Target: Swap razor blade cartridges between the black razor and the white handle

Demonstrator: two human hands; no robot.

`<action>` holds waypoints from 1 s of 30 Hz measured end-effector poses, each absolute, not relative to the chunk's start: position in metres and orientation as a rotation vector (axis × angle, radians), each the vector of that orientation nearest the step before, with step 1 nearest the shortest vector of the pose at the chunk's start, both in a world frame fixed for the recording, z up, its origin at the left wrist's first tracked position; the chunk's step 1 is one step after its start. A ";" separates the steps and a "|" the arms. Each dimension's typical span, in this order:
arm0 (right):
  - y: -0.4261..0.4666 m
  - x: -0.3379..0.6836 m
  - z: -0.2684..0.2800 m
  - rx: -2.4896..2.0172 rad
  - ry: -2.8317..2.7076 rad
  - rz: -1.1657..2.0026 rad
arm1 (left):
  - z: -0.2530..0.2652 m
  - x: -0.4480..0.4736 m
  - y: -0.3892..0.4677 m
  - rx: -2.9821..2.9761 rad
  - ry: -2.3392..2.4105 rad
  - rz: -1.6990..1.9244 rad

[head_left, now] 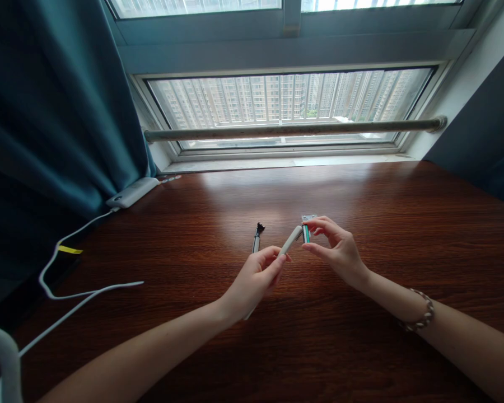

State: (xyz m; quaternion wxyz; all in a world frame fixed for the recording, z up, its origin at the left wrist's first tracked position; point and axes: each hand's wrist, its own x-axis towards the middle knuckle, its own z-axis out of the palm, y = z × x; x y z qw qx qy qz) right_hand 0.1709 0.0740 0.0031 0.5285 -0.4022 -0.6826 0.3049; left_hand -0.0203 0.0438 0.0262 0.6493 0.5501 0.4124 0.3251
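The person's left hand (256, 277) was closed around the handle of a small white cleaning brush (289, 242), its bristled end tilted up and to the right until it met, or very nearly met, the little razor head (307, 228) pinched in the right hand (338, 252). That head, a silvery piece with a green strip down its face, was held upright between thumb and fingertips, a little above the dark wooden tabletop (361, 347) and about at its middle. Both pieces looked light and rigid, plastic and thin metal by the look of them, so I judged neither needed more than a fingertip hold. The razor head seemed the more delicate of the two, small and smooth enough to slip, with an edge best kept away from the skin; taking it by its narrow sides, as the right-hand grip did, seemed the sensible way. The brush was best held low on its handle, leaving the soft bristles free. Just beyond the left hand, a slim handle with a black tip (257, 238) lay on the wood. Further left, a white cable (79, 294) trailed from a white power block (132, 192) beside the teal curtain (54, 112), and a beaded bracelet (422, 318) sat on the right wrist.
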 end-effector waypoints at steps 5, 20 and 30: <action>0.074 0.171 0.003 -0.961 -1.623 0.736 | 0.026 -0.020 0.042 1.286 0.963 0.743; 0.073 0.171 0.003 -0.933 -1.667 0.746 | 0.025 -0.023 0.046 1.557 1.076 0.770; 0.072 0.169 0.006 -0.925 -1.683 0.736 | 0.024 -0.024 0.048 1.554 1.053 0.795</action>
